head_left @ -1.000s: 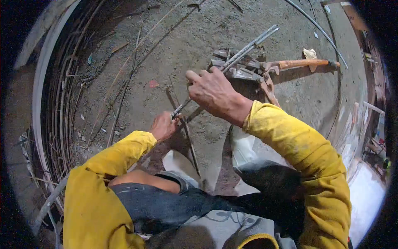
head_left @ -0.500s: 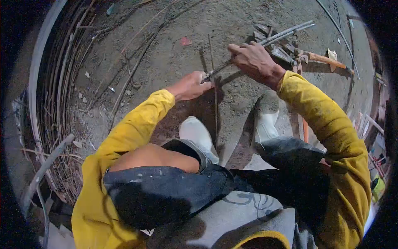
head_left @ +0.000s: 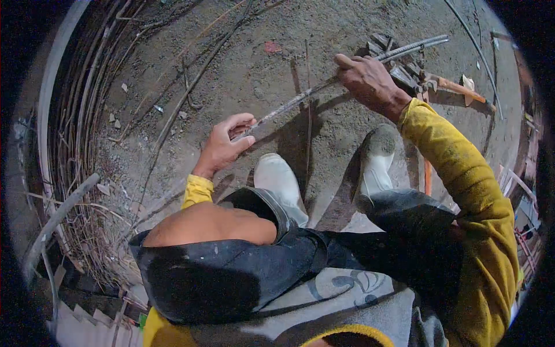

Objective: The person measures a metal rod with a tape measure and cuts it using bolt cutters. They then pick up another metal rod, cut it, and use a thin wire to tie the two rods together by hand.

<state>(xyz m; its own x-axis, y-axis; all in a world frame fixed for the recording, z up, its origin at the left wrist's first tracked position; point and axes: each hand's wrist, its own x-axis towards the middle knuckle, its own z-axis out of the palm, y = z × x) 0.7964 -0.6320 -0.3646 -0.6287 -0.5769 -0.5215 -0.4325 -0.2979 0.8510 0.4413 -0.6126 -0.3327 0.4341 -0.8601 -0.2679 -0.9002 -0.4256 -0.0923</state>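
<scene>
My right hand (head_left: pixel 370 84) is closed around steel rebar (head_left: pixel 300 98), back of the hand up. Two ribbed rod ends stick out past it to the upper right. Down at the lower left end of the rebar, my left hand (head_left: pixel 225 143) curls loosely round it, thumb and fingers on either side. The bar slants above the ground between both hands. Close beyond my right hand lies a tool with dark metal jaws and orange handles (head_left: pixel 459 89). A thin rod (head_left: pixel 309 115) lies on the ground beneath the rebar.
Bundled long bars (head_left: pixel 72 133) line the left side. A bent pipe-like bar (head_left: pixel 63 220) rises at lower left. Loose rods (head_left: pixel 191 87) and a red scrap (head_left: pixel 272 47) lie on the rough ground. My white boots (head_left: pixel 278 182) stand below the rebar.
My left hand has moved left and down along the rebar towards its end, and its grip looks looser. My right hand still holds the bar; the view has shifted slightly.
</scene>
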